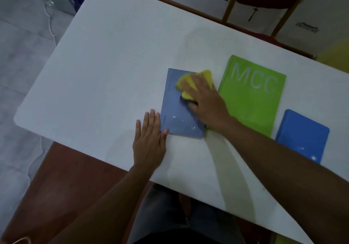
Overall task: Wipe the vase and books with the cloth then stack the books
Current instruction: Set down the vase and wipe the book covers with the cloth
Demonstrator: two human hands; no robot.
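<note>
The right hand [205, 100] presses a yellow cloth [194, 82] flat on the grey-blue book [175, 115]. Its fingers [190, 88] are spread over the cloth and push down, not curled around it. The left hand [149, 143] lies flat and open on the tabletop [103, 73], holding nothing. Its fingertips touch the book's near left corner, so I think it keeps the book from sliding.

The cloth looks soft and squishy, so it is easy to press and rub with. The grey-blue book looks thin and light, with a smooth cover, so it may slip if no one holds it. White specks still show near its bottom edge.

A big green book [253, 96] lies just beside it on the right. It looks stiff and heavier. A small blue book [304, 136] lies further right, with white specks too. To stack them, it is best to grab each book by its long edges. I see no vase here.
</note>
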